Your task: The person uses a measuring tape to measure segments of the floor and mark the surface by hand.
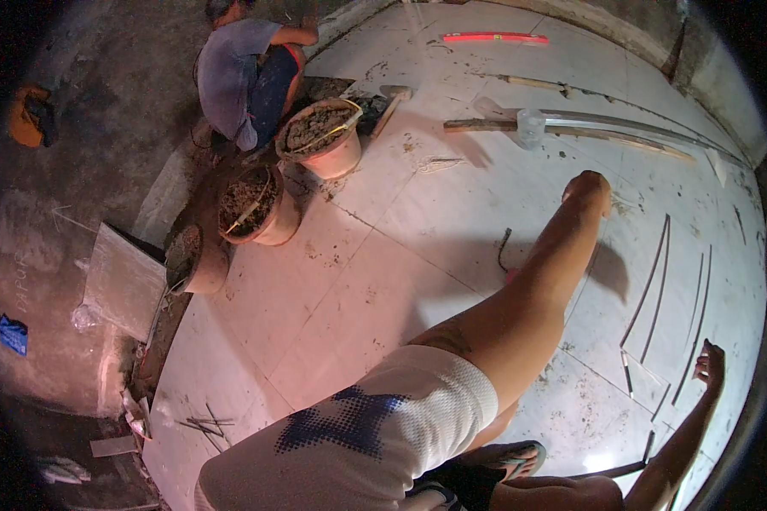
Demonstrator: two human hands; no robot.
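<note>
My left hand (588, 189) reaches out over the pale tiled floor (418, 247), its fingers curled into a fist. What it holds, if anything, is hidden by the back of the hand. Thin whitish marks show on the tiles just beyond it. Farther right, my right hand (709, 366) is held low with its fingers loosely bent and apart, and I see nothing in it. Long thin dark strips (648, 285) lie on the floor between the two hands. A small pink object (511, 275) with a dark curved piece is partly covered by my left forearm.
A person (239, 77) squats at the back left near buckets (331, 157) of brown earth or mortar. A hammer (392, 111), a red spirit level (496, 37), a clear plastic cup (531, 132) and long bars (622, 126) lie farther off. A loose tile (123, 281) leans at the left.
</note>
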